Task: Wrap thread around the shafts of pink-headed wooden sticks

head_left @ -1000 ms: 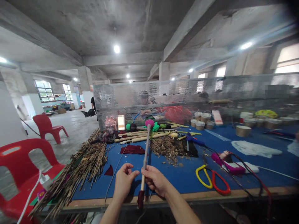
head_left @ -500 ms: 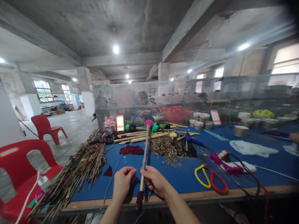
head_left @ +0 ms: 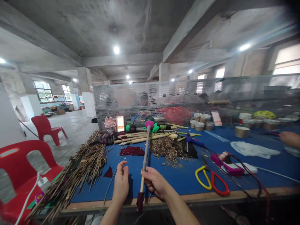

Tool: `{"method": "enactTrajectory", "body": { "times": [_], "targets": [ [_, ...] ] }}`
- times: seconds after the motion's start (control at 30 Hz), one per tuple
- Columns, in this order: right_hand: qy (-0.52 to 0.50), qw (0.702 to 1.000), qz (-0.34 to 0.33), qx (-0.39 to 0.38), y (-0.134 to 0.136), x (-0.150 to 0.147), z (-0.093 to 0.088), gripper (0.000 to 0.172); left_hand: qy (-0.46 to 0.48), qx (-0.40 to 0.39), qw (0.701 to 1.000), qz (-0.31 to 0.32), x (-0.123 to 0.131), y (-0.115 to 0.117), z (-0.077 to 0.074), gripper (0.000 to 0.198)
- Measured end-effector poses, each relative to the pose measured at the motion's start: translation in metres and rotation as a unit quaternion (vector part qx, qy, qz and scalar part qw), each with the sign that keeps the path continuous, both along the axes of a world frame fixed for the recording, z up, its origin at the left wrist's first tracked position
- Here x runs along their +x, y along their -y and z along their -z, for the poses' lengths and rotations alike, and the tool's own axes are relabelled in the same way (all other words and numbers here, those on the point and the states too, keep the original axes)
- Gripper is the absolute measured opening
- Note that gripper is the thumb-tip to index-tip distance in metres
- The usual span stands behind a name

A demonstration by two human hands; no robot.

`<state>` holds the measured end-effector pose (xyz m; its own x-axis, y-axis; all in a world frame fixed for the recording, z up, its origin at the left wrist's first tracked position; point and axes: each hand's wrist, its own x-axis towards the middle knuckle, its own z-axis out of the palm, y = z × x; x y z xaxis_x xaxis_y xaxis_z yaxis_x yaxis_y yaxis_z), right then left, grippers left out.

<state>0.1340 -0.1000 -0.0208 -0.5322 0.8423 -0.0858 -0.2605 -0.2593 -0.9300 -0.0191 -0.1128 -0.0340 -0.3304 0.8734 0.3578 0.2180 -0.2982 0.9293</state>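
Note:
My right hand [head_left: 154, 181] is closed around a slim pale stick [head_left: 142, 184], which points away from me. Grey wrapping [head_left: 146, 150] covers its upper length, a pink rounded piece [head_left: 149, 124] tops the far end, and dark red cloth [head_left: 140, 201] wraps the near end. Left of the stick, apart from it, my left hand [head_left: 121, 184] is raised with its fingers curled towards the thumb. Whatever those fingers may hold is too small to make out. A thin grey cord [head_left: 110, 184] runs beside this hand over the blue tabletop [head_left: 93, 192].
Dry twigs [head_left: 89, 159] lie heaped at left, wood chips [head_left: 166, 148] beyond my hands. Scissors [head_left: 212, 182] with yellow and red handles and a purple tool [head_left: 226, 164] with cables lie right. Red chairs [head_left: 28, 159] stand left. Another person's hand [head_left: 289, 139] is at far right.
My left hand has shifted slightly left, away from the stick, and turned so its fingers point upward. My right hand and the stick stay put. The other person's hand has come further into view.

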Motion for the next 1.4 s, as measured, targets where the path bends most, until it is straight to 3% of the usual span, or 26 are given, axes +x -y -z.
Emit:
{"method": "enactTrajectory", "body": {
  "times": [0.1, 0.23, 0.33, 0.4, 0.47, 0.53, 0.6, 0.73, 0.83, 0.93, 1.03, 1.13, 1.23, 1.33, 1.4],
  "targets": [
    [0.005, 1.000, -0.005, 0.000, -0.001, 0.000, 0.000, 0.036, -0.029, -0.006, 0.998, 0.063, -0.001, 0.005, -0.001, 0.039],
    [0.018, 1.000, -0.017, 0.016, -0.002, -0.001, 0.000, 0.034, -0.083, -0.104, 0.981, 0.139, -0.004, 0.021, -0.005, 0.036],
    [0.021, 0.999, -0.013, 0.028, -0.001, -0.002, -0.001, 0.032, -0.110, -0.100, 0.986, 0.075, -0.006, 0.029, -0.011, 0.050],
    [0.022, 0.999, -0.013, 0.028, -0.001, -0.003, -0.001, 0.032, -0.138, -0.084, 0.986, 0.034, -0.004, 0.032, -0.016, 0.046],
    [0.029, 0.999, -0.010, 0.027, -0.002, -0.005, 0.000, 0.033, -0.149, -0.133, 0.975, 0.099, 0.002, 0.031, -0.020, 0.040],
    [0.039, 0.999, -0.004, 0.029, -0.003, -0.005, 0.002, 0.034, -0.115, -0.216, 0.948, 0.204, 0.010, 0.031, -0.022, 0.040],
    [0.040, 0.999, -0.002, 0.026, -0.005, -0.005, 0.003, 0.035, -0.046, -0.267, 0.924, 0.272, 0.018, 0.031, -0.024, 0.042],
    [0.010, 1.000, -0.024, -0.008, -0.007, 0.001, 0.003, 0.036, 0.150, -0.276, 0.881, 0.354, 0.028, 0.036, -0.022, 0.041],
    [-0.002, 0.999, -0.046, -0.017, -0.006, 0.005, 0.001, 0.035, 0.260, -0.281, 0.848, 0.366, 0.030, 0.040, -0.018, 0.039],
    [-0.012, 0.999, -0.047, -0.009, -0.006, 0.005, 0.001, 0.033, 0.182, -0.282, 0.870, 0.361, 0.029, 0.038, -0.017, 0.045],
    [-0.023, 1.000, -0.021, -0.003, -0.008, 0.002, 0.003, 0.034, 0.014, -0.262, 0.918, 0.298, 0.025, 0.031, -0.023, 0.049],
    [-0.026, 1.000, -0.009, -0.007, -0.010, 0.002, 0.004, 0.034, -0.060, -0.247, 0.933, 0.254, 0.023, 0.026, -0.031, 0.047],
    [-0.042, 0.998, -0.023, -0.029, -0.010, 0.005, 0.002, 0.035, -0.052, -0.242, 0.918, 0.309, 0.023, 0.028, -0.036, 0.049],
    [-0.071, 0.995, -0.055, -0.049, -0.008, 0.009, 0.001, 0.038, 0.029, -0.246, 0.893, 0.375, 0.026, 0.035, -0.036, 0.047],
    [-0.074, 0.994, -0.054, -0.051, -0.006, 0.008, 0.001, 0.037, 0.085, -0.258, 0.883, 0.384, 0.026, 0.038, -0.033, 0.043]
  ]
}}
